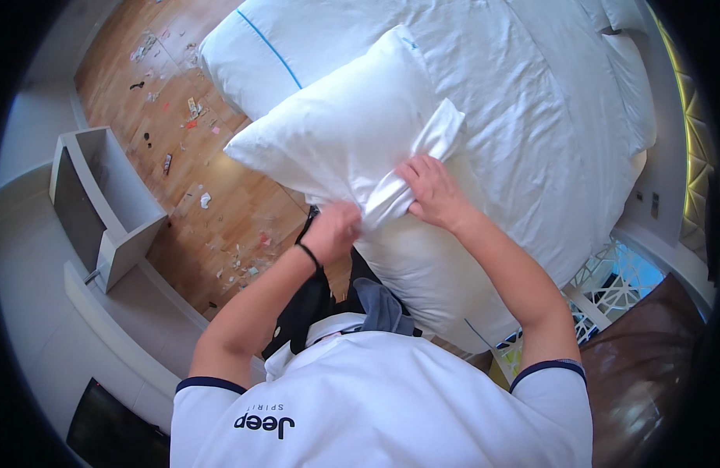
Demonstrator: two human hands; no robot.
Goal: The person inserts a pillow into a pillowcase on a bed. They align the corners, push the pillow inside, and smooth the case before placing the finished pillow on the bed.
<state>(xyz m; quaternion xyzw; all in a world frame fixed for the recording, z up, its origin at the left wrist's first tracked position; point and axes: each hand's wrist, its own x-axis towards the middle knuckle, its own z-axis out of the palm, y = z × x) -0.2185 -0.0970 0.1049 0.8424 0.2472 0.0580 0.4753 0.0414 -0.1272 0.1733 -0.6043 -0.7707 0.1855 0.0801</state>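
Note:
A plump white pillow point(336, 117) in a white pillowcase lies across the near corner of a white-covered bed point(524, 156). The pillowcase's loose end point(440, 134) is bunched toward me. My right hand point(434, 191) grips this gathered cloth, thumb below and fingers over it. At the left end of the same bunched edge, my left hand point(334, 230) is closed on the cloth; it is slightly blurred by motion, and its fingertips are partly hidden. A dark band circles my left wrist.
Scraps and litter point(192, 109) are strewn over the wooden floor point(219, 183) to the left. An open-fronted cabinet point(118, 187) stands along the left wall, with a black screen point(114, 425) below. More white pillows point(629, 86) lie at the far right. A grey cloth point(383, 306) hangs at my waist.

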